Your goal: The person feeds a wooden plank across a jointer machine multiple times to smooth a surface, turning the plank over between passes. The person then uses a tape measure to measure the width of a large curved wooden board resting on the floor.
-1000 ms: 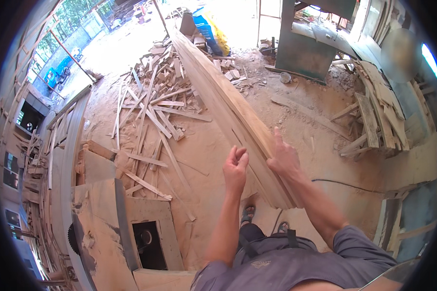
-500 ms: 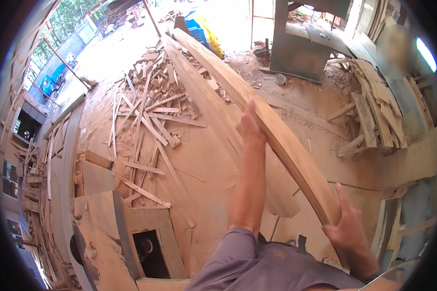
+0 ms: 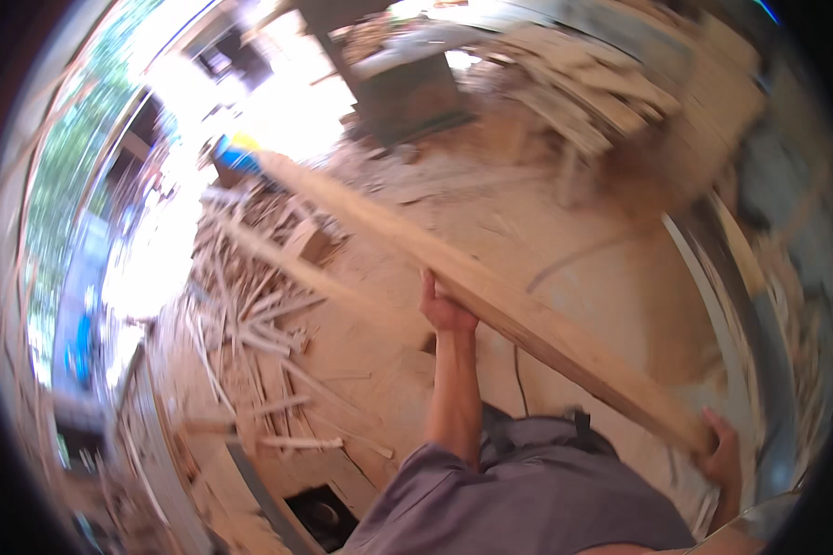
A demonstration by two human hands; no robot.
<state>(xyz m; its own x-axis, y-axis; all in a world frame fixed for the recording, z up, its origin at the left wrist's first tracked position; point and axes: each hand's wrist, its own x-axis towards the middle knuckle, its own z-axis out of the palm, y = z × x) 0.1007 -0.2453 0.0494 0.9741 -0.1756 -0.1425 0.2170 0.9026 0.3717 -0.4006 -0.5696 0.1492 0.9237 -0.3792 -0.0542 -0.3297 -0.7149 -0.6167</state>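
Observation:
A long, thick wooden plank [image 3: 509, 287] slants across the view from the upper left to the lower right, held in front of my body. My left hand [image 3: 449, 307] supports it from the near side around its middle, with the thumb up along the edge and the other fingers partly hidden under the wood. At the lower right my right hand [image 3: 720, 450] grips the plank's near end. Another long board [image 3: 296, 264], blurred, lies to the left of the held plank.
A heap of wooden offcuts [image 3: 250, 296] covers the floor at the left. A dark green machine [image 3: 407, 97] stands at the far side, with a stack of rough boards [image 3: 583, 83] to its right. A box with a dark opening [image 3: 322, 518] is at the lower left.
The view has swung to the right and is blurred. The plank now lies at a flatter slant, its near end farther right, with both hands still on it.

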